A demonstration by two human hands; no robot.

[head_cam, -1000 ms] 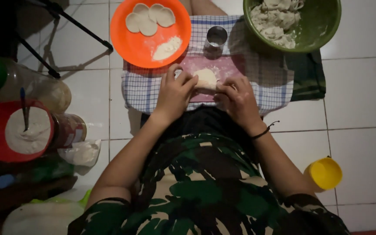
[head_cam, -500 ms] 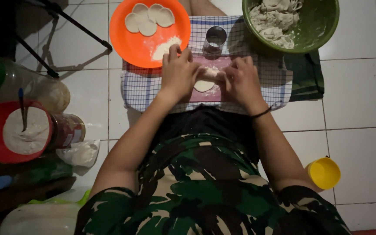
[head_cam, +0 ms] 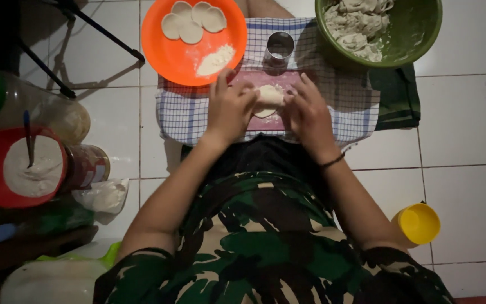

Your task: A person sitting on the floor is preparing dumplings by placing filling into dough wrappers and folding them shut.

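My left hand (head_cam: pixel 230 107) and my right hand (head_cam: pixel 306 110) press from both sides on a pale lump of dough (head_cam: pixel 268 97). The dough lies on a pink board (head_cam: pixel 265 79) set on a blue-checked cloth (head_cam: pixel 184 112) on the floor. Both hands have their fingers curled against the dough. Just beyond the dough stands a small round metal cutter (head_cam: pixel 280 46). An orange plate (head_cam: pixel 184 56) at the upper left holds three flat dough discs (head_cam: pixel 192 21) and a little heap of flour (head_cam: pixel 215 59). A green bowl (head_cam: pixel 417 34) at the upper right holds a mass of dough.
A red bowl of white flour with a spoon (head_cam: pixel 21 166) and a jar (head_cam: pixel 85 163) stand at the left, beside a small plastic bag (head_cam: pixel 105 197). A yellow cup (head_cam: pixel 418 223) sits on the white tiles at the right. Dark stand legs (head_cam: pixel 80 34) cross the upper left.
Both hands have slid a little away from me along the board, and their fingers now close in around the dough rather than lying flatter over it.
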